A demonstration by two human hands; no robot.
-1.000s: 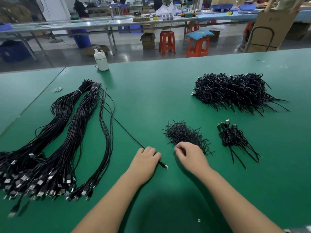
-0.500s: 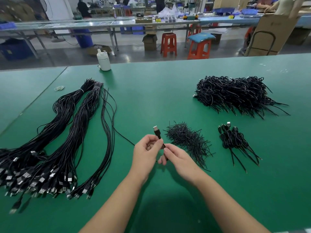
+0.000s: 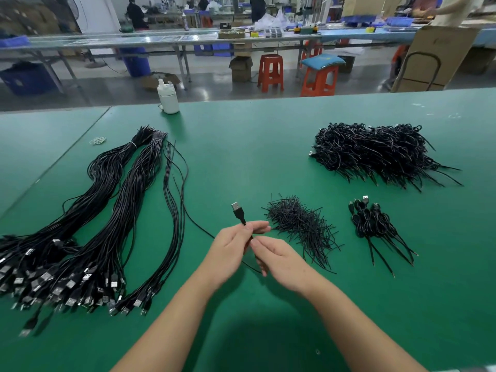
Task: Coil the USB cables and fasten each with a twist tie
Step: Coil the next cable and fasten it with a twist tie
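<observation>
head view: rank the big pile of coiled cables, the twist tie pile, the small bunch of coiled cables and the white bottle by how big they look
1. big pile of coiled cables
2. twist tie pile
3. small bunch of coiled cables
4. white bottle, though it stands farther away

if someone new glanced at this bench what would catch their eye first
Probably the two hands at bottom centre: the left hand pinches a black USB cable just below its plug, which sticks upward, while the right hand grips the same cable lower down. Next, the long bundles of uncoiled cables fanned across the left of the green table, and the big heap of coiled cables at far right, with a pile of twist ties just right of the hands.
</observation>
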